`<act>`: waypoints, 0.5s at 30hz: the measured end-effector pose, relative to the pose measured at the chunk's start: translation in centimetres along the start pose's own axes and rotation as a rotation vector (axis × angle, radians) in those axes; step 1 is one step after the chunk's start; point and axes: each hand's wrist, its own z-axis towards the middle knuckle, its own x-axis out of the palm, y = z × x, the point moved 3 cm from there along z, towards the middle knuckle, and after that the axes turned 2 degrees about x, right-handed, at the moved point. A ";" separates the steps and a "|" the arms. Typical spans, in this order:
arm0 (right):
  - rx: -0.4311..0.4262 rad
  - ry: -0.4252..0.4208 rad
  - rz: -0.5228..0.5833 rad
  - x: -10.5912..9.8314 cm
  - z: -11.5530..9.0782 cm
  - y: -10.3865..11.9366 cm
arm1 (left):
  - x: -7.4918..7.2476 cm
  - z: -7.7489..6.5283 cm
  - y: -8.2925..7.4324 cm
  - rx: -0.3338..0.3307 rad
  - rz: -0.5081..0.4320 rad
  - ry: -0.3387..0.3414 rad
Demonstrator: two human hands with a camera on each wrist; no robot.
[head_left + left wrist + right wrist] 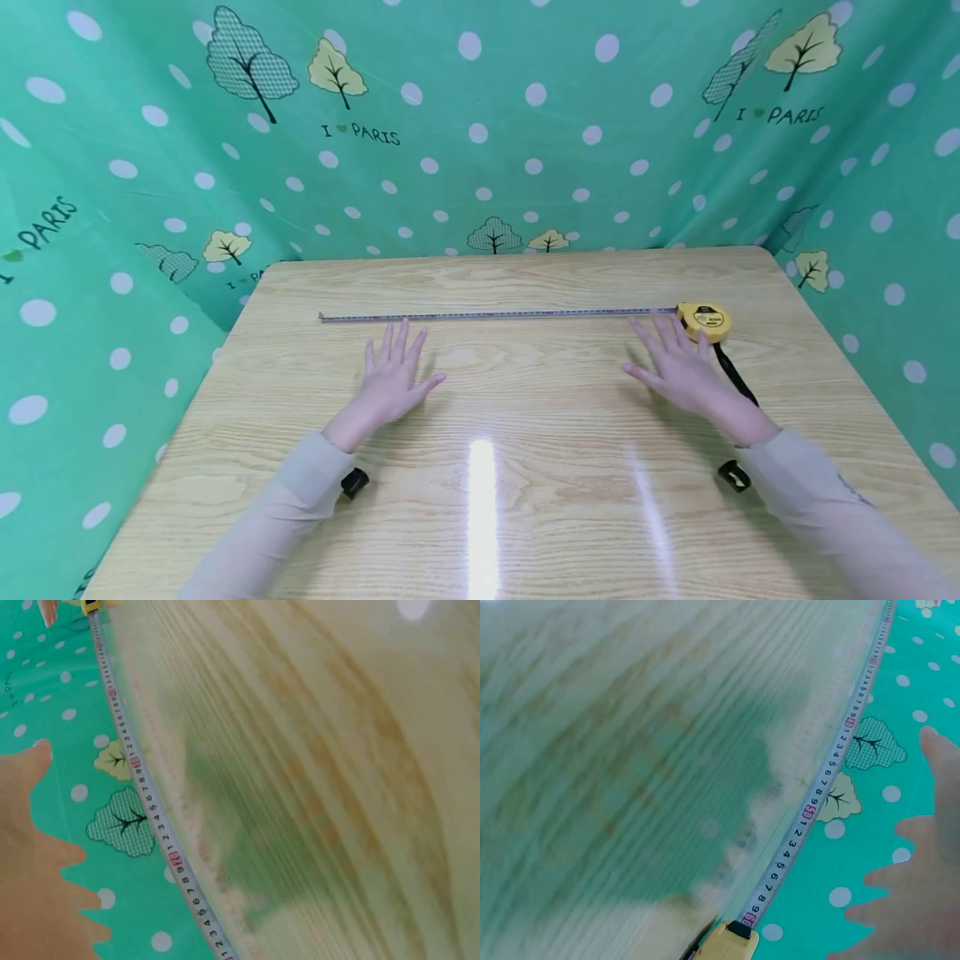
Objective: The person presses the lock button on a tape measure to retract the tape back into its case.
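A tape measure (pixel 708 317) is laid far back on the table (pixel 525 400), its blade (pixel 487 315) drawn out leftward. Near it, the left hand (pixel 390 385) and right hand (pixel 684 375) are held with fingers spread apart; a green curtain (pixel 510 225) is hung behind.

Near the worktop's (pixel 555 500) back edge, the tape (pixel 495 314) is stretching left from its case (pixel 703 321), whose strap (pixel 735 376) is trailing toward me. My left fingers (pixel 401 337) are hovering near the tape's left part, my right fingers (pixel 664 333) near the case; the curtain (pixel 510 150) is hanging behind.
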 end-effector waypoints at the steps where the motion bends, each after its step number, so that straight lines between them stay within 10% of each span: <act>1: -0.004 0.000 -0.006 -0.1 0.0 -0.1 | -0.1 0.0 0.1 0.004 -0.008 -0.003; 15: -0.046 -0.036 0.028 -1.5 0.4 -1.9 | -1.4 0.8 2.8 0.055 -0.092 -0.086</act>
